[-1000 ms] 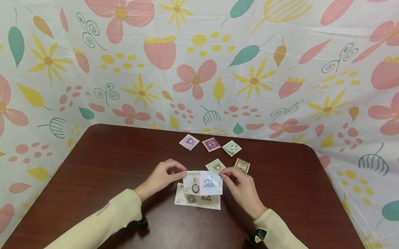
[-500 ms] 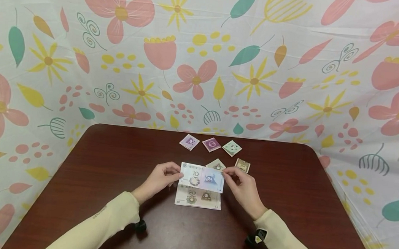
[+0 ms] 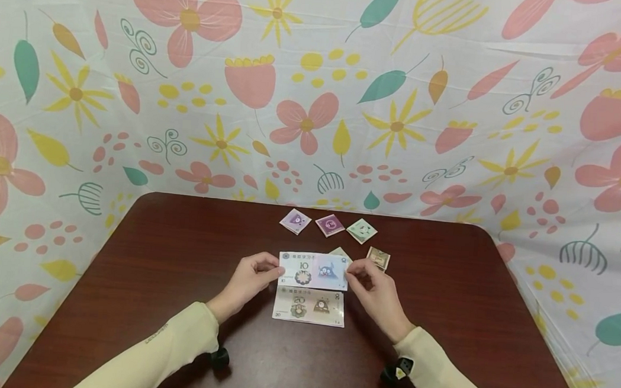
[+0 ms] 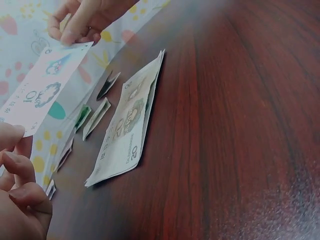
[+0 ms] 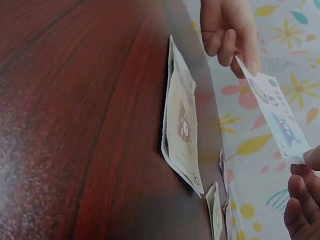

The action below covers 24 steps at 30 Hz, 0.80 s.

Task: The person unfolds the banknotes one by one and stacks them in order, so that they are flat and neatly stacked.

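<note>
My left hand pinches the left edge of a play banknote printed with 10 and a blue cartoon figure. At its right edge my right hand pinches the same note between thumb and fingers. Held flat and stretched between both hands, the note is raised off the table, as both wrist views show. Just below it in the head view a brownish 20 banknote lies on the table. In the left wrist view this 20 note has layered edges, with at least one more sheet beneath it.
Along the table's back lie a folded lilac note, a folded purple note and a folded green note. A folded brown note lies beyond my right hand. Another folded pale note is partly covered by the 10 note. A floral cloth hangs behind.
Both hands have stretched and levelled the 10 note and shifted it slightly away from me, so more of the 20 note beneath shows. The folded notes have not moved.
</note>
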Available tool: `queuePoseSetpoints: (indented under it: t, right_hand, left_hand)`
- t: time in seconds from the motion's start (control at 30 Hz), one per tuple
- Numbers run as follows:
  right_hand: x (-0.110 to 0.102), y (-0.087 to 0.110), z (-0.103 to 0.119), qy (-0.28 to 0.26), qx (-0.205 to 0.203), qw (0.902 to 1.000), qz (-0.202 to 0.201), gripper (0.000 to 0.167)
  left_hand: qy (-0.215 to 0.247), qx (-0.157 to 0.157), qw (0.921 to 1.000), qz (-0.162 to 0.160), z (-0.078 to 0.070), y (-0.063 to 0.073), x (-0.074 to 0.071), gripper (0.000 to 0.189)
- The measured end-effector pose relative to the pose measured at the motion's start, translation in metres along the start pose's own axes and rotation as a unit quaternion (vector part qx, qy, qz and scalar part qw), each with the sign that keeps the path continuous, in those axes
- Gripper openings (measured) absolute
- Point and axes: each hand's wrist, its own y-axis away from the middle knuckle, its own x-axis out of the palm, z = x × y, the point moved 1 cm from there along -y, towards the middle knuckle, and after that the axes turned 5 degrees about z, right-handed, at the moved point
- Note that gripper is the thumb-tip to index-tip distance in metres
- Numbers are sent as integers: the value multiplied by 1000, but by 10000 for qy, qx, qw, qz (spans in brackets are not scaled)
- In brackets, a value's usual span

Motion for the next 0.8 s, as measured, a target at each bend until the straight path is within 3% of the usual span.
queuePoseSetpoints:
  t: [0.2,0.33,0.5,0.8]
  right_hand:
    - [3,2,0,103,-107,9998,142,19]
    - [5,2,0,138,-54,9997,193,18]
    - [6,2,0,221,14,9993,315,19]
    - [9,7,-5,392,-37,9982,457,20]
  left_hand:
    - [-139,138,9998,-69,0,1,1,13]
    - [-328,502,9981,-109,0,3,0,24]
    - [-1113,1117,9874,-119,-1,8,-1,18]
    - [-1728,1297,9764,29,0,14,-2,13]
